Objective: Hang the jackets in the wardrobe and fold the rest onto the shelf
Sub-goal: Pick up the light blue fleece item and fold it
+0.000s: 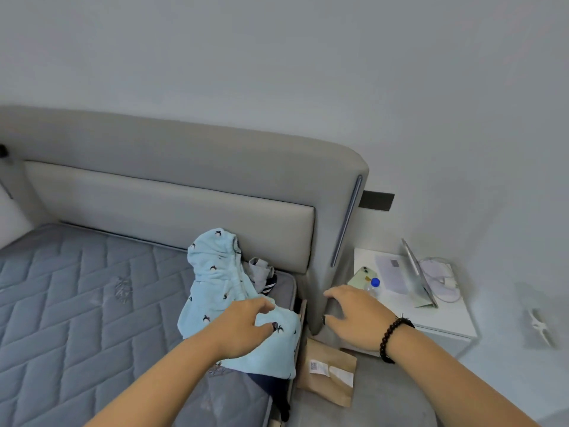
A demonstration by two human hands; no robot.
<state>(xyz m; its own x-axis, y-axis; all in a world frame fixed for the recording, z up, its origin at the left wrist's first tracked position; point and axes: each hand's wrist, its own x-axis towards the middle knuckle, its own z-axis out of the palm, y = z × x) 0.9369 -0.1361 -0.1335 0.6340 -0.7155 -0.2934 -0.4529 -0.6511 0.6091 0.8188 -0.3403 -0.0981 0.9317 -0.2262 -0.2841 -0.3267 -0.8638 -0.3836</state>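
One pale blue fleece hooded jacket with small dark bird prints (215, 282) lies crumpled at my mattress's 3 o'clock edge. My left hand (243, 326) pinches its soft, light, floppy hem. My right hand (357, 315) hovers, fingers spread. I'd grip the shoulders.

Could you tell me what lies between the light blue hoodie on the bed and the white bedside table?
In the head view, the grey headboard's side panel stands between the light blue hoodie and the white bedside table; the right hand hovers there too.
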